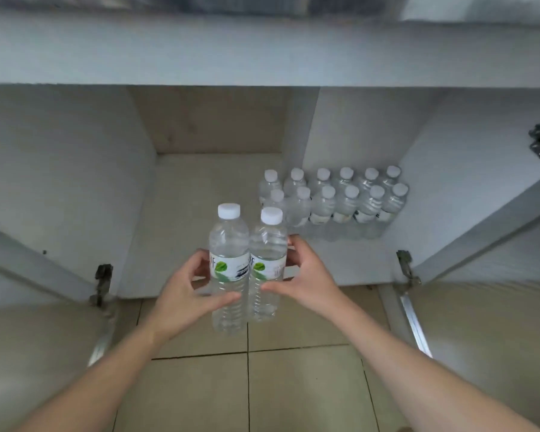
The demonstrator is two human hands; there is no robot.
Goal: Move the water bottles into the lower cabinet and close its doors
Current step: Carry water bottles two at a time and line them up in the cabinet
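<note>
Head view: two clear ribbed plastic water bottles, left bottle and right bottle, with white screw caps and green-leaf labels whose print is too small to read, held upright and touching before the open lower cabinet. Left hand and right hand each hold one in a closed grip. Twelve more bottles stand inside at right. Beige floor tiles lie below.
</note>
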